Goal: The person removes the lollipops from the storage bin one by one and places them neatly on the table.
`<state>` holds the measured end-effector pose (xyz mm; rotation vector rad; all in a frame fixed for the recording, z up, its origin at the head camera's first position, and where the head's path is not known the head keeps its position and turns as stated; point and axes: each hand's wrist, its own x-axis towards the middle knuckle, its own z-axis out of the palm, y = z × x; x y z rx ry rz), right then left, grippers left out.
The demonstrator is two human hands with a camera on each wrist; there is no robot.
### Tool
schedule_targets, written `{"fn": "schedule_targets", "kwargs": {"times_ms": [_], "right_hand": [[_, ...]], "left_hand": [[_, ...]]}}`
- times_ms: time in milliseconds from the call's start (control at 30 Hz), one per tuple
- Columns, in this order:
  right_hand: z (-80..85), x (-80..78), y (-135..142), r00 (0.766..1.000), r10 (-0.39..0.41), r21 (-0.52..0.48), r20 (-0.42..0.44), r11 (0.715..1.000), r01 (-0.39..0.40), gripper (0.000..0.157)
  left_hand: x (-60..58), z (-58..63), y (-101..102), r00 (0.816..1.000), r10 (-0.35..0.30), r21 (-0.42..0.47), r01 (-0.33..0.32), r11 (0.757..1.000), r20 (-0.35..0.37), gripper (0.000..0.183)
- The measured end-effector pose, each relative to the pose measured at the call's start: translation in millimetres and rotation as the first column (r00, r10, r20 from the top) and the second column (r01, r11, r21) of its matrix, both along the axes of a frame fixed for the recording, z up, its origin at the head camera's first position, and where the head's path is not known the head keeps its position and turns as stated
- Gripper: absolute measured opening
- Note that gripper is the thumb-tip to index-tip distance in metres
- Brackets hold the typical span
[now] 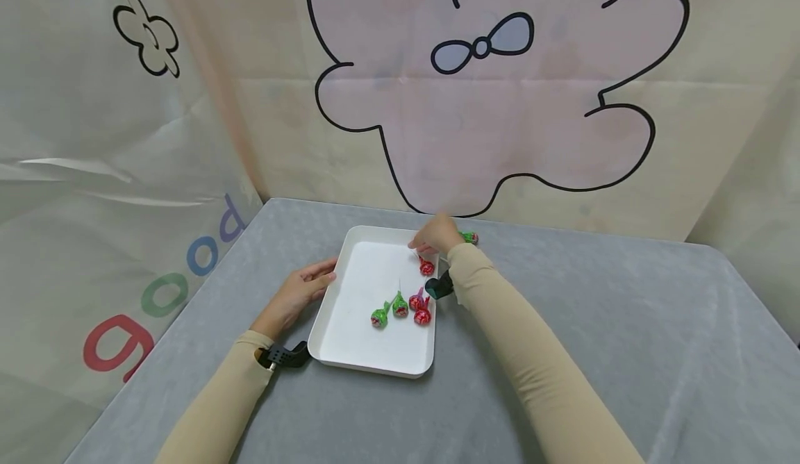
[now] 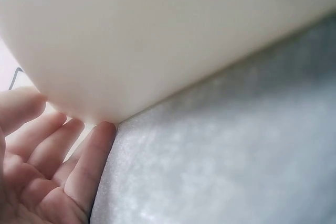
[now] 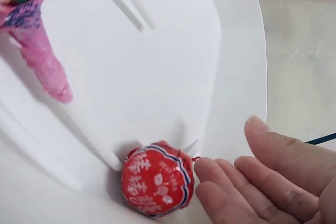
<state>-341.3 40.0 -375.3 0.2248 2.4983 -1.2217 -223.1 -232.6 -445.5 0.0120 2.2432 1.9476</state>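
Note:
A white tray [image 1: 359,342] lies on the table. My left hand [image 1: 296,299] is at its left side, fingers extended, with fingertips touching the outer wall [image 2: 131,40] in the left wrist view. Over the far right corner is my right hand [image 1: 439,233], its thumb apart from the fingers. Right at those fingertips sits a red-wrapped lollipop [image 3: 157,179] in the tray, its stick end hidden. Nearer the tray's middle lie two green lollipops [image 1: 379,317], a red one [image 1: 422,316] and a pink-red one [image 1: 415,301], whose pink wrapper [image 3: 44,72] shows large in the right wrist view.
Another green lollipop [image 1: 469,237] lies beyond the tray, partly behind the right wrist. Grey cloth covers the table [image 1: 600,325]. A printed curtain [image 1: 562,137] hangs at the far edge, and another sheet [image 1: 75,242] hangs at the left.

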Motion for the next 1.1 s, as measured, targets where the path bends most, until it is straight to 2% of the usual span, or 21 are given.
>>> {"fn": "schedule_targets", "kwargs": {"times_ms": [167,367,567,867,1100], "right_hand": [[1.1,1.9,-1.7,1.0,0.028,0.051,-0.006,0.998,-0.028,0.032],[-5.9,-1.3,-2.6,0.995,0.087,0.071,0.05,0.993,-0.09,0.023],[-8.2,-1.6,-3.4,0.976,0.212,0.187,0.047,0.958,-0.217,0.016],[5.7,15.0,1.2,0.958,0.287,0.134,0.013,0.949,-0.286,0.019],[9.0,19.2,1.9,0.934,0.358,0.174,0.004,0.919,-0.354,0.016]], "left_hand": [[-1.0,-0.9,0.0,1.0,-0.003,0.009,0.003,1.0,-0.002,0.055],[-0.7,-1.2,0.3,1.0,-0.004,0.003,0.004,1.0,-0.006,0.057],[-0.4,-1.1,0.3,1.0,-0.004,0.0,0.004,1.0,-0.004,0.056],[0.1,0.5,1.6,1.0,-0.005,-0.014,0.005,1.0,-0.003,0.056],[1.1,1.5,2.7,1.0,-0.002,-0.024,0.002,1.0,-0.001,0.058]]}}
